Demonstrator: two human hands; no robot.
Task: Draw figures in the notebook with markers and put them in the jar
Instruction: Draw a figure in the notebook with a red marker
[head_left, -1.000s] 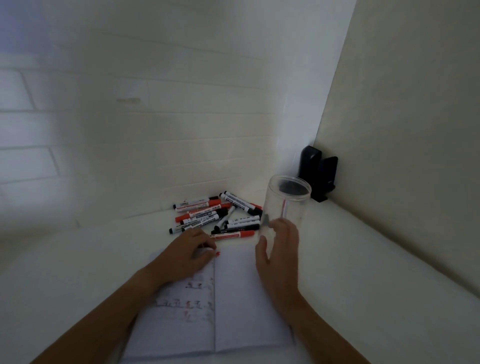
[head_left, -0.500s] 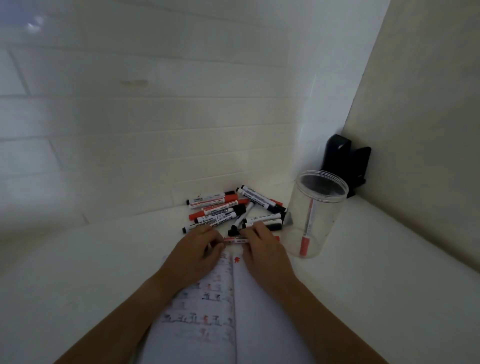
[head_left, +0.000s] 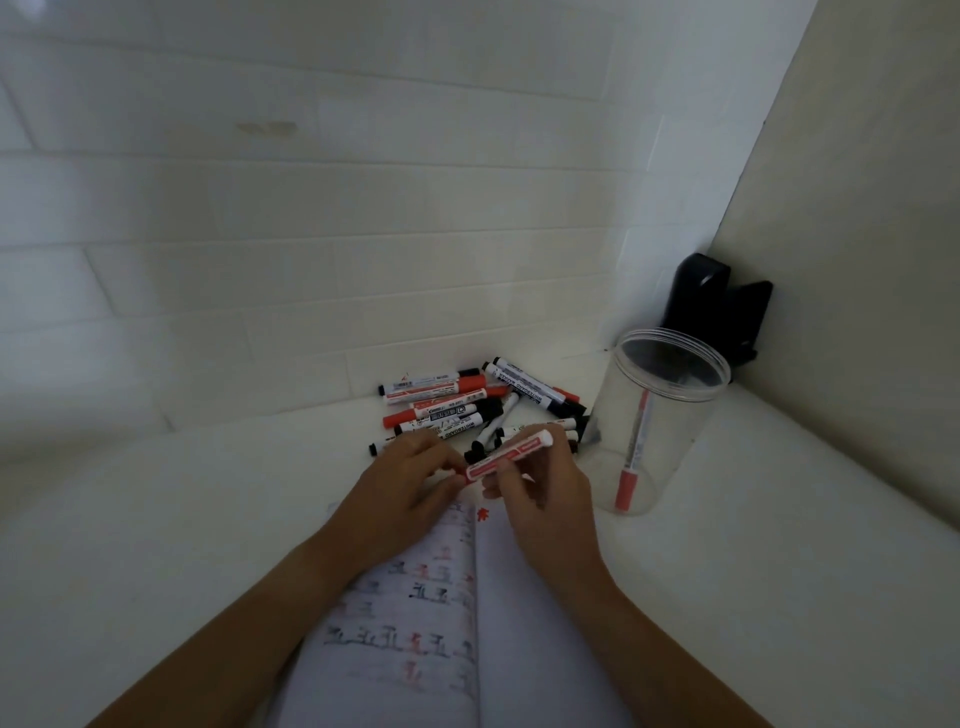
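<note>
A red whiteboard marker is held over the top of the open notebook, tilted up to the right. My right hand grips its white barrel, and my left hand pinches its red cap end. The notebook's left page carries rows of small red and black figures; a red mark sits near the spine at the top. A clear plastic jar stands upright to the right with one red marker leaning inside. A pile of several red and black markers lies just beyond my hands.
A black device stands in the corner behind the jar. A white tiled wall runs along the back and a beige panel closes the right side. The white tabletop extends to the left and right of the notebook.
My right hand left the jar, went to the marker pile and lifted a red marker off the table. My left hand moved up to its cap end. The view shifted closer.
</note>
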